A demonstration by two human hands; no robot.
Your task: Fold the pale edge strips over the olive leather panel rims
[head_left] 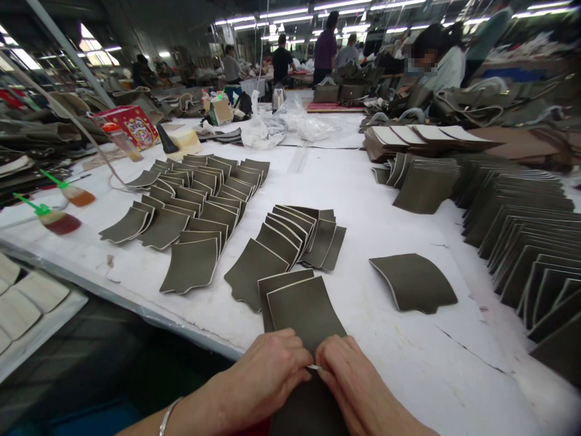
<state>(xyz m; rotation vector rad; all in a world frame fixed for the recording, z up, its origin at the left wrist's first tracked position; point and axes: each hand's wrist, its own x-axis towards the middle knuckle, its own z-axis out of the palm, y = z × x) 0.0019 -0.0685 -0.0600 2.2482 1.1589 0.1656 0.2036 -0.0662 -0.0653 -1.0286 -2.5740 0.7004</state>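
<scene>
At the table's front edge, my left hand [278, 362] and my right hand [351, 375] are close together, fingers closed. Both pinch the pale edge of a dark olive leather panel [308, 407], which hangs toward me. Just beyond my fingers lie two more panels, the upper leather panel [306, 309] overlapping the other. Farther on is a fanned pile of leather panels [261, 266]. A single curved leather panel [413, 284] rests to the right. My fingertips partly hide the pinched edge.
Overlapping rows of leather panels [195, 212] cover the left of the white table [354, 194]. Dense panel stacks [526, 224] line the right. Two green-tipped squeeze bottles [59, 221] are at far left. Plastic bags [267, 130] lie at the back, with several people working beyond.
</scene>
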